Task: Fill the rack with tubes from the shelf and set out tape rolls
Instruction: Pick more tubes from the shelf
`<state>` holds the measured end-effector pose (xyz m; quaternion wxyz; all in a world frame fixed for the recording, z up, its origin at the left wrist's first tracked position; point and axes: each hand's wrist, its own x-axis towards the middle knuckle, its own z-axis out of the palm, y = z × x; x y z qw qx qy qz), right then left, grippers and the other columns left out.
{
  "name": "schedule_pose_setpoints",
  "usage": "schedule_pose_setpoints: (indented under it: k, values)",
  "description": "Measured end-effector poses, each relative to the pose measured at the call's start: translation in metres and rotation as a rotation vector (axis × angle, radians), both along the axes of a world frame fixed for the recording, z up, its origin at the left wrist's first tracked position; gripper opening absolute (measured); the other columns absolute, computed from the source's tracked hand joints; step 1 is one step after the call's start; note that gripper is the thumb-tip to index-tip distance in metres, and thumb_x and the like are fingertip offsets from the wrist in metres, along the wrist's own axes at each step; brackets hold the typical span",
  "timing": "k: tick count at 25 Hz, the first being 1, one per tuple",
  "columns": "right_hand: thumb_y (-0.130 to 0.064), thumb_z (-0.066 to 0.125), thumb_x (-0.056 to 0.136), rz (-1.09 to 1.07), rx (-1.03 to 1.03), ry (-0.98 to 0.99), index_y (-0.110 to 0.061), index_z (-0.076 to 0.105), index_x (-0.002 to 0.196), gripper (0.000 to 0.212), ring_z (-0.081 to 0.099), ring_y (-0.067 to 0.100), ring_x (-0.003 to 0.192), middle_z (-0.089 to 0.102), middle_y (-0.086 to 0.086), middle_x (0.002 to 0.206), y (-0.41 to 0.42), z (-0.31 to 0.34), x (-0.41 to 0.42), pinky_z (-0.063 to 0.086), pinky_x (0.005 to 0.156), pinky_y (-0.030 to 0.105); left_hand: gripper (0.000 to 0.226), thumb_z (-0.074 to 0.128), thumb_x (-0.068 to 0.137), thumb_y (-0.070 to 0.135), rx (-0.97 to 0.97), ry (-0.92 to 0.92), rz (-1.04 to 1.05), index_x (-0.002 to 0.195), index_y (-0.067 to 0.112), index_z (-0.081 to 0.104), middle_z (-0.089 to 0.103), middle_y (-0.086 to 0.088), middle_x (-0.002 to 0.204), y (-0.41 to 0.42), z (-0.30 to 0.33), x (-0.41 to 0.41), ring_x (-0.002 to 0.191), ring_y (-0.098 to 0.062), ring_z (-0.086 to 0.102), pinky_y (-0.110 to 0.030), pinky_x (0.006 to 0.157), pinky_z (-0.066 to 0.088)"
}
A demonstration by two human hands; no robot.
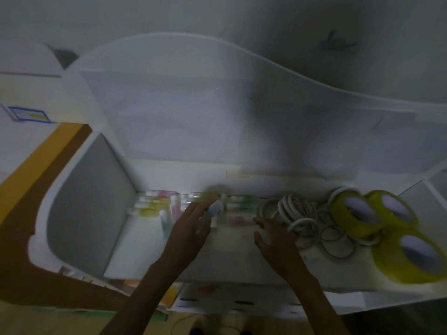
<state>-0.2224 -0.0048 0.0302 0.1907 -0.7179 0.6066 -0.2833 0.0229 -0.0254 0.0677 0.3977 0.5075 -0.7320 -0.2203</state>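
Two hands are in the shelf [237,259], and the head view, the only one you have, is dim and smeared by motion, so read it with care. You are at the tube-gathering step: your left hand [191,228] reaches into the pile of tubes [167,206], with one bluish tube [214,210] at its fingertips. The blur hides whether your fingers have closed round it or only touch it, so I cannot tell the grip. Your right hand [273,235] hovers just right of the tubes with its fingers spread and relaxed, holding nothing.

Taking the tube pile as your landmark: the white rings [295,209] lie just to its right, beside your right hand, and the yellow tape rolls [377,218] stand further right again, three of them close together. No rack shows clearly in this view; blurred shapes lie below the shelf's front edge, too dark to name.

Your next move, as I judge it, calls for a firm pinch on a single tube without dragging its neighbours, then a lift clear over the shelf's front lip. The tape rolls look untouched, so that part is not yet begun.
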Motion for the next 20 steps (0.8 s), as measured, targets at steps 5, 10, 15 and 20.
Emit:
schedule_pose_setpoints:
  k: [5,10,15,20]
  values:
    - [-0.025,0.056,0.088,-0.102,-0.016,-0.035,-0.018,0.059,0.124,0.036,0.059,0.016,0.107,0.062,-0.001,0.117,0.004,0.003,0.008,0.044,0.093,0.028,0.034,0.074,0.078,0.01,0.049,0.124,0.012,0.107,0.021,0.06,0.065,0.005,0.097,-0.003,0.005,0.029,0.086,-0.004,0.059,-0.016,0.068,0.049]
    - [-0.021,0.06,0.088,-0.096,-0.038,-0.071,-0.02,0.059,0.121,0.033,0.058,0.009,0.097,0.06,-0.008,0.109,-0.001,0.008,0.037,0.048,0.085,0.029,0.024,0.068,0.073,0.03,-0.052,0.185,0.05,0.097,0.024,0.066,0.064,0.012,0.095,-0.006,0.022,0.063,0.082,-0.002,0.059,-0.016,0.063,0.047]
    - [-0.021,0.062,0.089,-0.087,0.061,-0.06,-0.021,0.058,0.124,0.036,0.056,0.01,0.096,0.063,-0.004,0.112,-0.014,0.012,0.066,0.045,0.082,0.025,0.021,0.072,0.082,0.003,-0.02,0.339,0.135,0.099,0.014,0.068,0.069,-0.001,0.095,0.0,0.026,0.091,0.078,-0.017,0.065,-0.035,0.069,0.056]
    - [-0.014,0.063,0.088,-0.079,0.034,-0.014,-0.019,0.059,0.123,0.035,0.051,0.007,0.1,0.062,-0.002,0.115,-0.018,0.012,0.064,0.035,0.082,0.017,0.039,0.062,0.092,0.014,0.01,0.305,0.168,0.13,0.022,0.056,0.06,0.018,0.119,0.013,0.031,0.097,0.099,-0.003,0.062,-0.016,0.072,0.055]
